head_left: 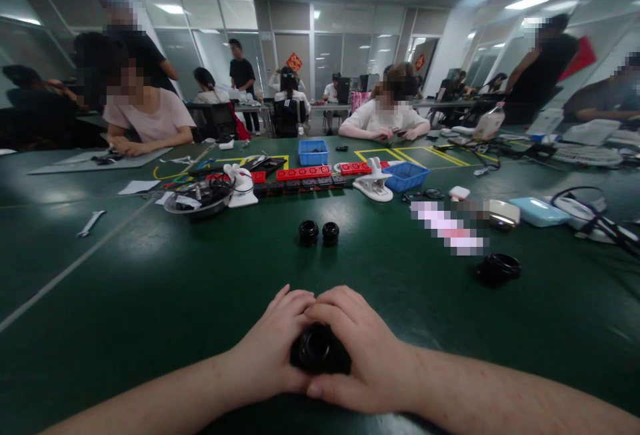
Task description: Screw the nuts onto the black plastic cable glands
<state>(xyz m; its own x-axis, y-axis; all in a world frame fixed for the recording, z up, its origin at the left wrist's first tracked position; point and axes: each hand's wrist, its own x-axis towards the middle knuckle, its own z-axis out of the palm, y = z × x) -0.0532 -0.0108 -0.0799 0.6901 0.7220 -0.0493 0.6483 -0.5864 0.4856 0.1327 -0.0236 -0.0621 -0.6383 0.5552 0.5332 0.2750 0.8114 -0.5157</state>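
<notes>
At the near edge of the green table (150, 288), straight ahead of you, the black round part (318, 349) sits cupped between your two hands. Its open round end faces up toward you, so its axis runs roughly upright from the table, not sideways. Your left hand (270, 348) wraps it from the left and your right hand (367, 355) from the right, both closed snugly on it, fingertips meeting over its far side. Neither hand is nearer than the other, since both touch it. Farther out, dead ahead, two small black caps (319, 233) stand side by side, well apart from your hands. A black ring (499, 267) lies off to your right. Beyond these are red power strips (303, 173) and a blue bin (313, 152).
</notes>
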